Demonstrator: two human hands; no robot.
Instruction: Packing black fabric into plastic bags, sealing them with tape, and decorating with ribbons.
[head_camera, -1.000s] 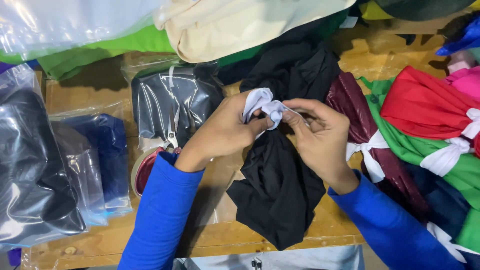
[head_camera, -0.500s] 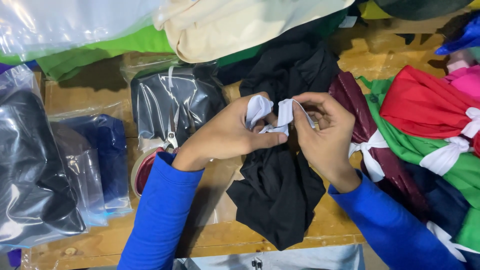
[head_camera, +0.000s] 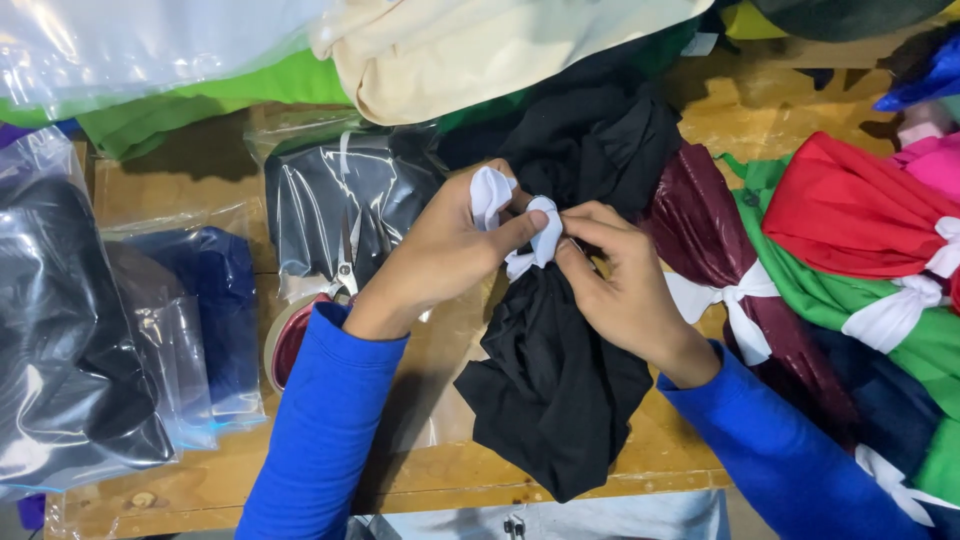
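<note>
A: Start nearest: the black cloth bundle (head_camera: 555, 385) lies on the wooden table (head_camera: 420, 470) between both blue sleeves. What is at risk?

B: The white strip (head_camera: 540, 235) wrapped round the bundle's neck. The left hand (head_camera: 440, 255) has its grip closed on one end of the strip, thumb pressing on the knot; the right hand (head_camera: 620, 280) pinches the other end with its fingertips. If either pinch slackens, I judge the half-made knot could loosen and the gathered black cloth spread open.

A: Anything beside the bundle?

B: Left of it, scissors (head_camera: 345, 265) rest on a bagged dark garment (head_camera: 340, 200), close to the left wrist; a jerk of that arm could knock them. Right of the bundle lies a tied maroon bundle (head_camera: 710, 230), and beyond it a red bundle (head_camera: 850, 210); a loose strip end might snag there.
</note>
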